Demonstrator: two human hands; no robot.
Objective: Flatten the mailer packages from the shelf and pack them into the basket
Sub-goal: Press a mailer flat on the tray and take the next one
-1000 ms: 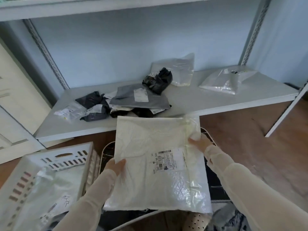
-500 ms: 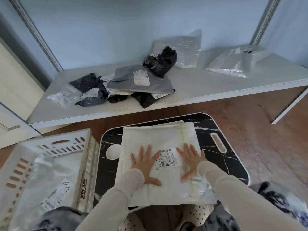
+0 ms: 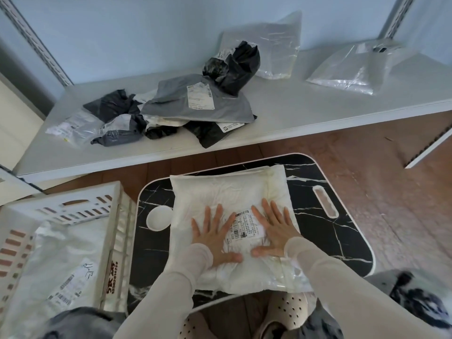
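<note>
A puffy white mailer [image 3: 227, 192] with a barcode label lies on the black marble-patterned lap table [image 3: 342, 238]. My left hand [image 3: 214, 237] and my right hand [image 3: 275, 231] press flat on its near half, fingers spread, one on each side of the label. The white slatted basket [image 3: 115, 231] stands to the left of the table and holds a white mailer [image 3: 58, 272]. Further mailers lie on the white shelf [image 3: 281, 111]: a grey one [image 3: 176, 104] on a pile of black ones, a crumpled black one [image 3: 232, 64] and two clear ones [image 3: 362, 67].
The shelf board runs across the back above a brown wooden floor [image 3: 391, 192]. A shelf post [image 3: 425, 152] slants down at the right. My perforated shoes [image 3: 288, 314] show under the table's near edge.
A second ago I held the white mailer up by its edges. It now lies on the lap table and both palms press it down; since half a second ago the hands have barely shifted.
</note>
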